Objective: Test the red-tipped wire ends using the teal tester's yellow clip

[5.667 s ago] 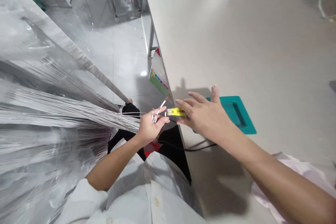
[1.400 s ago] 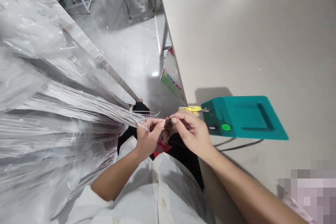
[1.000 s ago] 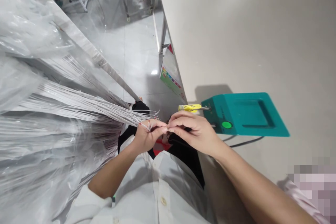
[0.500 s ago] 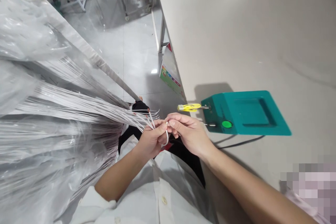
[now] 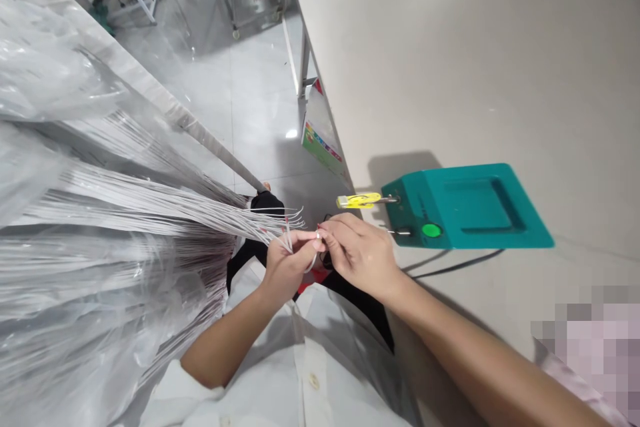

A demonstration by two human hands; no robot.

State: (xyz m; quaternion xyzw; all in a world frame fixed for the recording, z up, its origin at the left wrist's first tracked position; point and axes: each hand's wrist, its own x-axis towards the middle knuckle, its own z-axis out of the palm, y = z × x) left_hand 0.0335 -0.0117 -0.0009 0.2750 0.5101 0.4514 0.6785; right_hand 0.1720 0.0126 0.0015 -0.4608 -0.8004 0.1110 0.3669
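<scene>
Thumb and fingers of my left hand (image 5: 289, 265) pinch a thin white wire (image 5: 289, 237), which loops below the fingertips. My right hand (image 5: 361, 255) meets it fingertip to fingertip, closed at the wire's end; a small white tip shows between the two thumbs. The fingers hide most of that end. Just left of my hands, a long bundle of white wires (image 5: 165, 195) reaches in with its loose ends beside my left hand. To the right stands a teal device (image 5: 470, 207) with a lit green button (image 5: 431, 231) and a yellow clip (image 5: 361, 201) on a metal post.
The pale table (image 5: 450, 67) spans the right side, with a black cable (image 5: 460, 263) behind the device. Clear plastic sheeting (image 5: 55, 73) covers more wire bundles on the left, along a wrapped rail (image 5: 200, 133). A printed carton (image 5: 323, 140) stands below the table edge.
My right hand has turned, its fingers curling closer over the wire end. The wire loop under my left hand shows less. The view has shifted slightly.
</scene>
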